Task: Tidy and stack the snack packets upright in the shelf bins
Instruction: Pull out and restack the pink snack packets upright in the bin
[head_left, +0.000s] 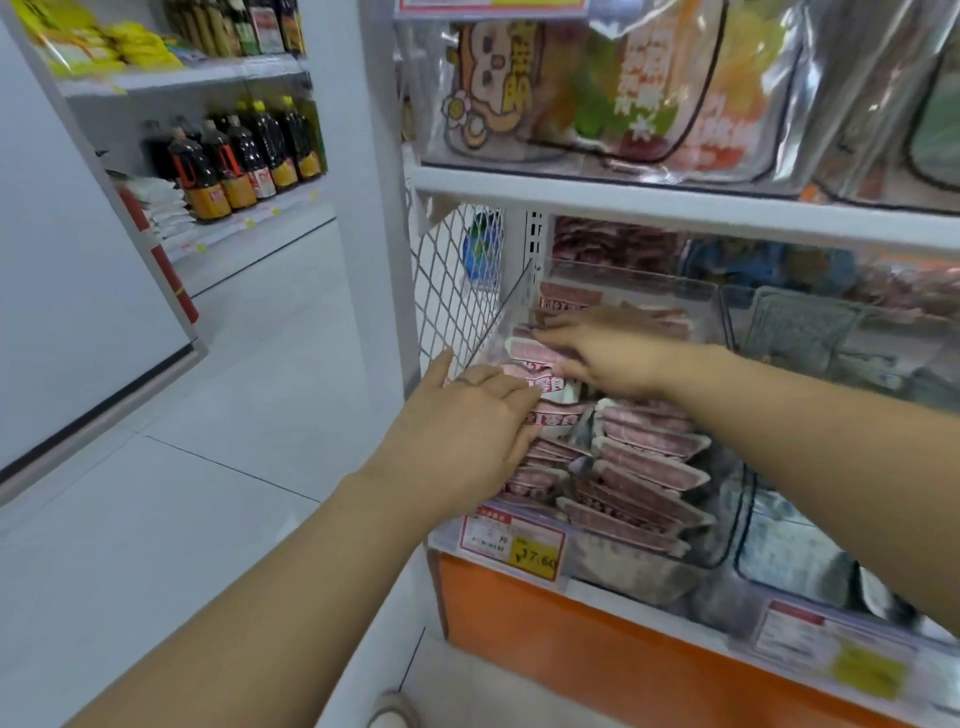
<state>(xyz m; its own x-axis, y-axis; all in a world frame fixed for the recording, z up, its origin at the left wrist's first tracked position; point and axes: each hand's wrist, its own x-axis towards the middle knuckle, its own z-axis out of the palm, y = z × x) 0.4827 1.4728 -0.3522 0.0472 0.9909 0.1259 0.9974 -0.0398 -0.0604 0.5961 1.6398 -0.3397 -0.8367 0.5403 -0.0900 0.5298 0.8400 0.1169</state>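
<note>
Reaching into the leftmost clear bin (623, 566) on a shop shelf (675, 200), a person works through pink snack packets (649, 467) that sit in 2 rows. The right hand (602, 353) lies across the packets at the back, fingers nearly straight, the grip loose and apparently closed on nothing. The left hand (462, 436) presses bent fingers against the near-left row, thumb raised. Whether that grip has hold of a packet cannot be told. The right-hand row already stands on edge, leaning and overlapped, while the left row under both hands looks jumbled, so the job appears roughly half done in this bin. Grey packets in the neighbouring bin (779, 551) look slumped and probably await tidying.
</note>
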